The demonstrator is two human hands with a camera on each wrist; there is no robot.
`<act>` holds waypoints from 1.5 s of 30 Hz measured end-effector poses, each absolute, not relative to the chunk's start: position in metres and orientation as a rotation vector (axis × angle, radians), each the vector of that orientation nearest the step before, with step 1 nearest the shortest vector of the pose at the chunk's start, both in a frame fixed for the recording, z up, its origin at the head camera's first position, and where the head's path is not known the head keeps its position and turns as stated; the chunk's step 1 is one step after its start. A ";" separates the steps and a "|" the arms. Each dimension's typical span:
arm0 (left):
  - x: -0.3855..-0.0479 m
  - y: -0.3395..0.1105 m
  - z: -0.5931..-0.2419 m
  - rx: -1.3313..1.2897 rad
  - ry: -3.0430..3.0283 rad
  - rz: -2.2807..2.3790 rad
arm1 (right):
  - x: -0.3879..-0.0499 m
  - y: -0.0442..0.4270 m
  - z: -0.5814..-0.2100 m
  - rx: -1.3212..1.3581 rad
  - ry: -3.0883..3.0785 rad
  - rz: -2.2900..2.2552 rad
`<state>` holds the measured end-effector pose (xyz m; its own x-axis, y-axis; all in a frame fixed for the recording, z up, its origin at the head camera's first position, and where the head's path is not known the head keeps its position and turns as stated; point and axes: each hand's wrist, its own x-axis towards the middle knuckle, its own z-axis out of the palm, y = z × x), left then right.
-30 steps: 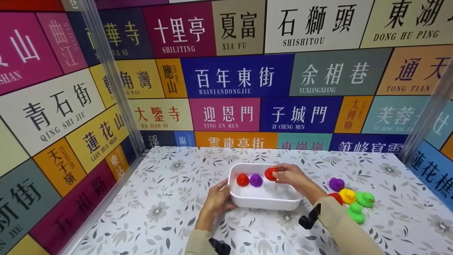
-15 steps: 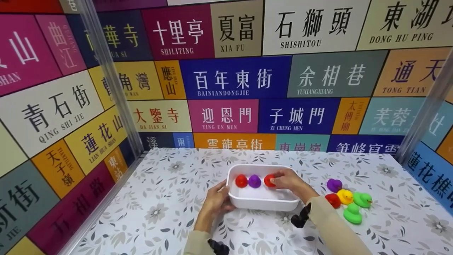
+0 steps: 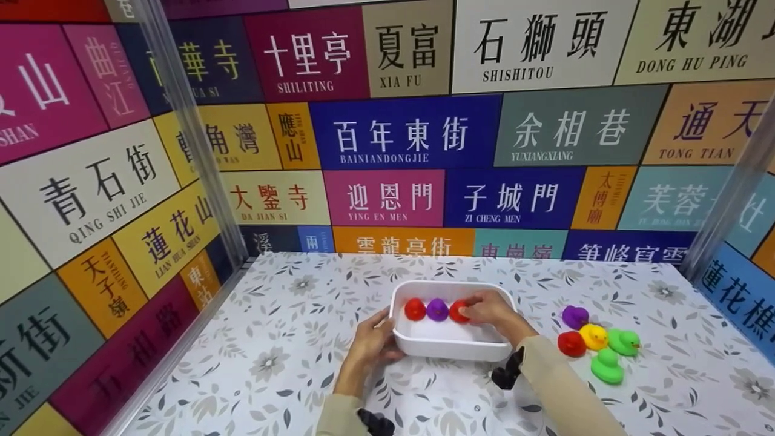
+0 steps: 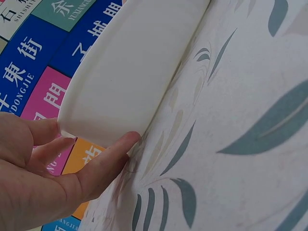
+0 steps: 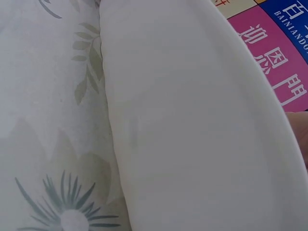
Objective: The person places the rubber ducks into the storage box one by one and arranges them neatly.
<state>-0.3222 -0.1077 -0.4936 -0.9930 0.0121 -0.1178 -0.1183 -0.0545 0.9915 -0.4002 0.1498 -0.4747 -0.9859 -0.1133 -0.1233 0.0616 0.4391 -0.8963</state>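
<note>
Likely placing step: right hand (image 3: 493, 307) pinches red toy (image 3: 458, 311) inside tray (image 3: 448, 349), lower centre, left hand (image 3: 370, 340) gripping tray's left end; next calls for release

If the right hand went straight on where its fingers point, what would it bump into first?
Probably the purple toy, right beside the red toy that the right hand holds. Depth is unclear, though, so it might touch the floor of the white box first.

The rectangular white tray (image 3: 453, 349) stands upright on the worktop (image 3: 284, 387). Inside, near its middle, sits a rounded red toy (image 3: 458, 310), partly covered by the right hand (image 3: 491, 310).
</note>
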 end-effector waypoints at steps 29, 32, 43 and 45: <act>-0.322 -0.109 -0.492 -0.110 2.096 2.196 | -0.333 0.231 -0.399 -0.136 2.465 -1.764; -0.321 -0.108 -0.491 -0.114 2.096 2.193 | -0.330 0.248 -0.397 -0.178 2.496 -1.729; -0.322 -0.107 -0.493 -0.091 2.090 2.213 | -0.331 0.300 -0.411 -0.071 2.546 -1.657; -0.322 -0.108 -0.492 -0.095 2.088 2.213 | -0.333 0.307 -0.413 -0.033 2.534 -1.667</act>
<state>-0.3223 -0.1082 -0.4917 -0.9933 0.0284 -0.1119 -0.1134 -0.0568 0.9919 -0.3332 0.3070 -0.4128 -0.9939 -0.0777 -0.0789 0.0417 0.3975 -0.9166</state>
